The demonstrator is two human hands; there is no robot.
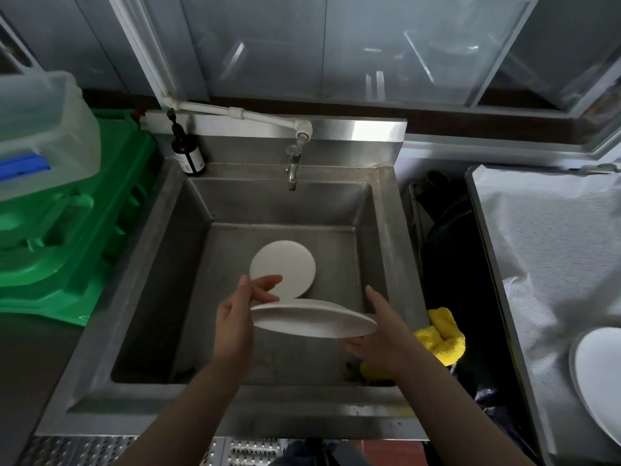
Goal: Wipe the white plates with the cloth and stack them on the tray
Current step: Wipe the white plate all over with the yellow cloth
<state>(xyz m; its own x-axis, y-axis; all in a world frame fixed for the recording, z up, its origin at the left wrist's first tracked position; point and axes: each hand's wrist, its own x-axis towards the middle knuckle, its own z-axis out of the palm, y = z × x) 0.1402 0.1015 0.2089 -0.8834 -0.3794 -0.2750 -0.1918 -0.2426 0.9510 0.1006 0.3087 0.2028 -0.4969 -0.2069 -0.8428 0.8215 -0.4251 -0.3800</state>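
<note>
We are gripping a white plate [312,317] over the sink [235,210] with left hand [235,317] and right hand [379,334]; the bottle [188,156] label is perhaps printed, unreadable.

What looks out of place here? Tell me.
Little stands out. The yellow cloth hangs bunched over the sink's right rim, unused, while both hands, left hand and right hand, hold a plate over the basin. Another plate lies in the sink. No spill or damage shows.
</note>
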